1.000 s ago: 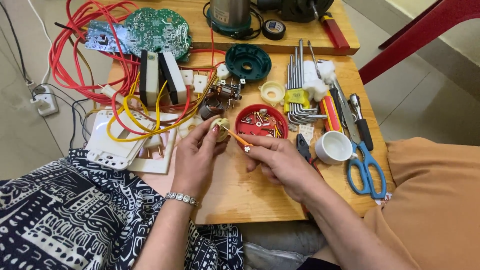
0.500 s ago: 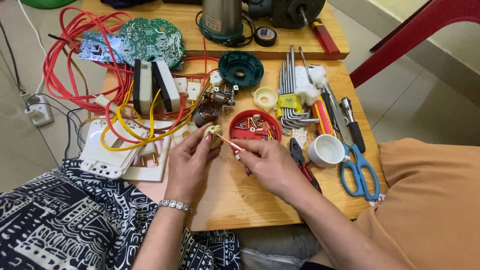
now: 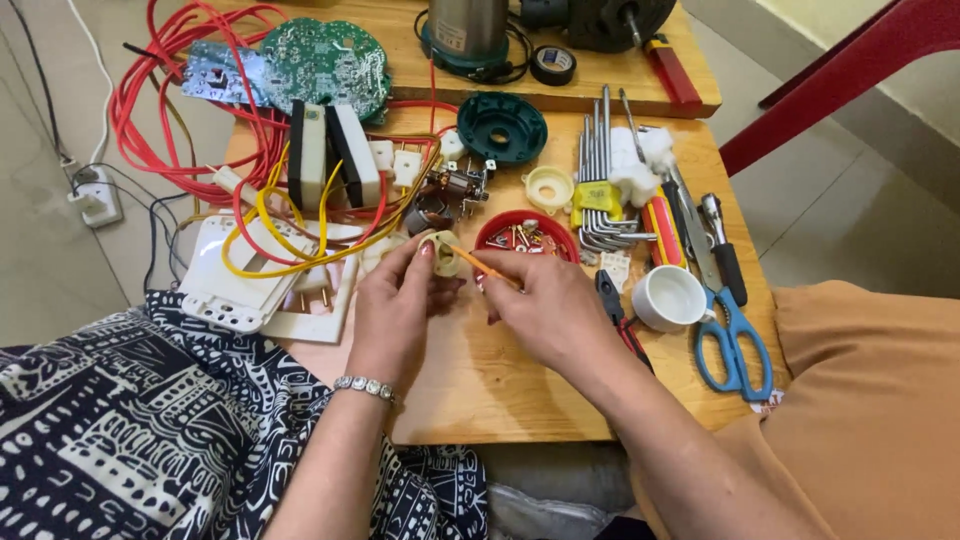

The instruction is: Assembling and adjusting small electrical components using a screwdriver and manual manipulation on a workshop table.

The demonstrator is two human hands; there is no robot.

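Observation:
My left hand (image 3: 400, 300) pinches a small cream round plastic part (image 3: 443, 253) above the wooden table (image 3: 500, 390). My right hand (image 3: 545, 305) grips a thin orange-handled screwdriver (image 3: 482, 266), whose tip points into that part. Just behind the hands sits a red round lid (image 3: 500, 228) holding several small screws. A small motor (image 3: 450, 190) with copper windings lies next to it.
Red and yellow wires (image 3: 250, 200), a green circuit board (image 3: 325, 60), white switch plates (image 3: 245, 285), a green round cap (image 3: 500, 128), hex keys (image 3: 598, 190), a white cup (image 3: 670, 297), blue scissors (image 3: 730, 345), pliers and a tape roll (image 3: 552, 65) crowd the table. A red chair (image 3: 850, 70) stands at right.
The view has shifted slightly. Both hands stay together at the cream part, with the screwdriver still at it; little else has moved.

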